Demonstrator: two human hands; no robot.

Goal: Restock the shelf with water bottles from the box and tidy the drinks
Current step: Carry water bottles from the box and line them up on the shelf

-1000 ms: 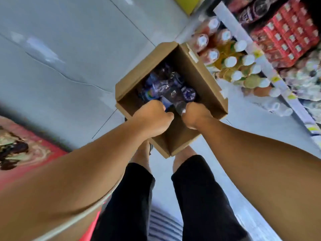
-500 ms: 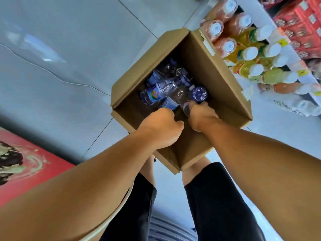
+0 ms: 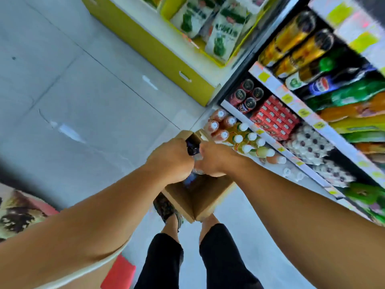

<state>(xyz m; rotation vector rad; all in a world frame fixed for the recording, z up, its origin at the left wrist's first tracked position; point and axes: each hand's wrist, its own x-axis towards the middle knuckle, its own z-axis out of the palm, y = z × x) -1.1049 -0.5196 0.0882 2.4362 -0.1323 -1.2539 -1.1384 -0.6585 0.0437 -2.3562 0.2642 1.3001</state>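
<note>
A brown cardboard box (image 3: 206, 197) stands on the floor by my feet. My left hand (image 3: 170, 161) and my right hand (image 3: 216, 159) are both closed above it, side by side. Between them shows a clear water bottle (image 3: 195, 157) with a dark label, gripped from both sides. My hands cover most of the box's inside; a bit of blue label shows below them. To the right, the bottom shelf (image 3: 268, 140) holds orange and yellow drinks with white caps (image 3: 231, 130).
Higher shelves on the right carry red cartons (image 3: 275, 117), dark cans (image 3: 248, 97), white packs and large soda bottles. A yellow display bin (image 3: 158, 51) with green-and-white packets stands ahead. Grey tiled floor lies to the left, a red printed mat (image 3: 18, 207) at lower left.
Both hands have risen out of the box with a bottle held between them. The view has swung up, so the upper shelves and the yellow bin now show.
</note>
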